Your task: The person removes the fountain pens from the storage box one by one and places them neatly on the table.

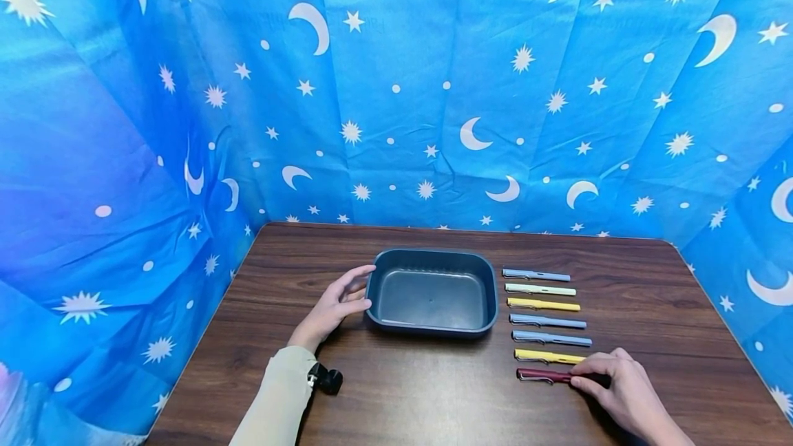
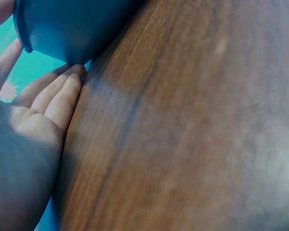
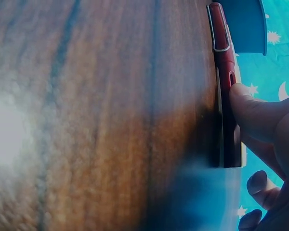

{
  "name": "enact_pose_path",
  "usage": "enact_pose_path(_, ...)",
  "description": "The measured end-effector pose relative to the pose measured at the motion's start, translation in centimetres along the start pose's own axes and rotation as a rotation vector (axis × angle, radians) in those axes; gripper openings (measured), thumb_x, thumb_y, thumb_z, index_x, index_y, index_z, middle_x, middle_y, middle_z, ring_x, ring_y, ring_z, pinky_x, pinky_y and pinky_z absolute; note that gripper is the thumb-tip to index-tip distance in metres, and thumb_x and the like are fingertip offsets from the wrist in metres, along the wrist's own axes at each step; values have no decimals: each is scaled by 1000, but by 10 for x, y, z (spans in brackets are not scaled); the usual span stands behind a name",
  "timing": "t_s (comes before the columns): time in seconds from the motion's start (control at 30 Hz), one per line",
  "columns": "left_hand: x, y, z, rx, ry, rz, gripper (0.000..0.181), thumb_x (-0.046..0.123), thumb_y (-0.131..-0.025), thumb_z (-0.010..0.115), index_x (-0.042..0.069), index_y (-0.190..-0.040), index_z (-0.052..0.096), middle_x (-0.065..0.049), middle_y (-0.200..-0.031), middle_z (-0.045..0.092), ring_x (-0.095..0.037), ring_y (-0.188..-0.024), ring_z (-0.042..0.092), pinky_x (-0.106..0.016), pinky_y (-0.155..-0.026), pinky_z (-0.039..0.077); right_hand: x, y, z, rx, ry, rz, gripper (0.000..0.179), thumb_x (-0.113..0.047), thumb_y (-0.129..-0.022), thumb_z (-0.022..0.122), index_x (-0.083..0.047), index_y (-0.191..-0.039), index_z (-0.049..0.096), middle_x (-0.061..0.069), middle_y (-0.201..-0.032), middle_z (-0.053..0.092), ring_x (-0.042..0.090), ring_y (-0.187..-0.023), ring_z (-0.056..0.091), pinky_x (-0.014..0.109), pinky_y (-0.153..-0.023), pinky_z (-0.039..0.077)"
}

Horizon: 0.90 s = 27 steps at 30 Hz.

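A dark blue-grey rectangular tub (image 1: 431,326) stands on the table, its inside showing only a bare floor. My left hand (image 1: 334,307) rests against its left side with fingers spread; in the left wrist view several fingertips (image 2: 77,70) meet the tub's wall (image 2: 72,29) low down by the tabletop. At the right, my right hand (image 1: 622,387) pinches a dark red pen (image 1: 545,376) by its right end, thumb on the near side. The right wrist view shows this pen (image 3: 220,29), with its wire clip, lying along the tabletop. Just behind it lies a yellow pen (image 1: 545,356).
More capped pens lie in a column right of the tub: blue pens (image 1: 551,339), another yellow pen (image 1: 545,305) and a pale green pen (image 1: 542,289). A blue curtain (image 1: 396,157) with moons and stars surrounds the brown wooden table (image 1: 297,246). A black wrist camera (image 1: 327,378) sits on the left sleeve.
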State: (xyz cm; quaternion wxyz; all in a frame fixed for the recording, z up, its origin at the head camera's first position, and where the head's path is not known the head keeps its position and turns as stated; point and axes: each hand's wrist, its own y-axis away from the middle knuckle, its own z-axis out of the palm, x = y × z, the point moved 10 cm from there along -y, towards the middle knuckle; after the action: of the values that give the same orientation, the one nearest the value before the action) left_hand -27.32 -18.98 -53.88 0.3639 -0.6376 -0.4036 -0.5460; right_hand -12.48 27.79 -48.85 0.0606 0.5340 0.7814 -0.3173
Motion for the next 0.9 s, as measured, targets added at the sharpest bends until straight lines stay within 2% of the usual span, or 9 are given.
enact_pose_path(0.13, 1, 0, 0, -3, -6, 8, 62, 11, -103, 68, 24, -159, 45, -10, -165, 42, -33, -150, 45, -38, -113, 49, 0, 0, -1, -3, -3, 10, 31, -8, -69, 96, -32, -80, 80, -25, -82, 71, -3, -75, 49, 22, -61, 39)
enact_pose_path(0.33, 2, 1, 0, 0, -2, 15, 63, 12, -102, 69, 21, -159, 44, -10, -164, 43, -34, -149, 45, -31, -110, 50, 1, -1, -2, -12, -13, 28, 29, -10, -69, 96, -31, -82, 81, -24, -82, 72, -2, -75, 50, 22, -60, 38)
enact_pose_path(0.57, 0, 1, 0, -3, 6, 11, 63, 13, -102, 69, 22, -159, 44, -10, -164, 43, -33, -149, 46, -31, -109, 51, 5, -4, -2, -64, -32, 121, 24, -14, -75, 95, -31, -87, 82, -21, -85, 74, 0, -76, 53, 26, -61, 43)
enact_pose_path(0.7, 1, 0, 0, -8, 9, 19, 63, 14, -102, 69, 20, -160, 43, -10, -164, 43, -34, -149, 46, -30, -109, 51, 5, -7, -5, -45, -44, 169, 25, -15, -74, 95, -28, -91, 83, -16, -89, 77, 0, -84, 63, 27, -76, 50)
enact_pose_path(0.83, 2, 0, 0, -5, 11, 23, 63, 15, -101, 70, 22, -159, 45, -10, -164, 43, -34, -148, 46, -30, -108, 51, 6, -10, -7, -49, -71, 206, 25, -17, -77, 95, -27, -97, 84, -11, -95, 79, 2, -90, 68, 27, -81, 53)
enact_pose_path(0.9, 3, 0, 1, -4, 4, 26, 64, 15, -101, 70, 21, -159, 44, -11, -164, 43, -35, -148, 46, -31, -108, 51, 6, -12, -7, -72, -94, 231, 25, -18, -79, 93, -26, -101, 84, -10, -97, 80, 0, -91, 67, 25, -78, 54)
